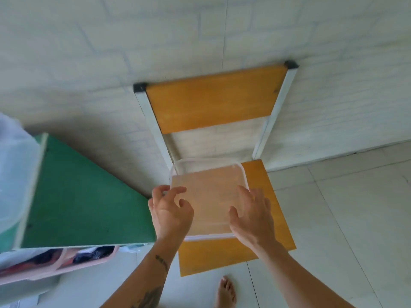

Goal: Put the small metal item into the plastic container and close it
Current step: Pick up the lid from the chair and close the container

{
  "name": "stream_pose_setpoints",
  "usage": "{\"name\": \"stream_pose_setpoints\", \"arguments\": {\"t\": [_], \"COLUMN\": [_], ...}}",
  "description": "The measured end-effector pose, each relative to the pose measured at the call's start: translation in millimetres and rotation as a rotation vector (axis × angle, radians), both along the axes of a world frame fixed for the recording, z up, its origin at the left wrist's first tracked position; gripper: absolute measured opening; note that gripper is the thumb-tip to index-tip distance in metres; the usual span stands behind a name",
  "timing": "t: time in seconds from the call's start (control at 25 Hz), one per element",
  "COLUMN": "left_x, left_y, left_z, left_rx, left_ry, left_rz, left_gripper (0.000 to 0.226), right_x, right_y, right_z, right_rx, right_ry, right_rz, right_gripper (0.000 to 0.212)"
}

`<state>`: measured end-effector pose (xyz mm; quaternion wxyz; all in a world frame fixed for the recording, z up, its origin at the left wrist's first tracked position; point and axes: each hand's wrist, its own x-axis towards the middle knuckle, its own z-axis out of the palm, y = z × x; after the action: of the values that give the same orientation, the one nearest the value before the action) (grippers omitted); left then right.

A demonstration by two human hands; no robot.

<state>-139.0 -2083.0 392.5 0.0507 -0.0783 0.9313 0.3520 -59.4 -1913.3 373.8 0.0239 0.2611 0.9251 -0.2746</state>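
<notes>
A clear, square plastic container (209, 196) with its translucent lid lying on top sits on the orange seat of a chair (222, 256). My left hand (171, 212) is at the container's near left edge, fingers curled and spread, fingertips touching the rim. My right hand (253, 218) lies palm down over the near right corner, with the thumb on the lid and the fingers apart. Neither hand is closed around anything. The small metal item is not visible; the cloudy lid hides whatever is inside.
The chair's orange backrest (211, 98) stands against a pale wall. A green table top (84, 196) is to the left, with a pink basket (66, 263) of dark items below it. My bare foot (225, 294) is on the light tiled floor.
</notes>
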Motion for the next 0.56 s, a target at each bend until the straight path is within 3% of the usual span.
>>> {"name": "stream_pose_setpoints", "arguments": {"t": [0.28,0.56], "left_x": [9.2,-10.8], "left_y": [-28.4,-108.1], "left_z": [154.8,232.5], "left_rx": [0.006,0.046], "left_ry": [0.289,0.414], "left_rz": [-0.056,0.106], "left_gripper": [0.028,0.029], "right_x": [0.2,-53.5], "right_y": [-23.3,-100.4], "right_z": [136.8,209.9], "right_rx": [0.037,0.071], "right_ry": [0.237,0.464], "right_rz": [0.047,0.133], "right_gripper": [0.059,0.055]}}
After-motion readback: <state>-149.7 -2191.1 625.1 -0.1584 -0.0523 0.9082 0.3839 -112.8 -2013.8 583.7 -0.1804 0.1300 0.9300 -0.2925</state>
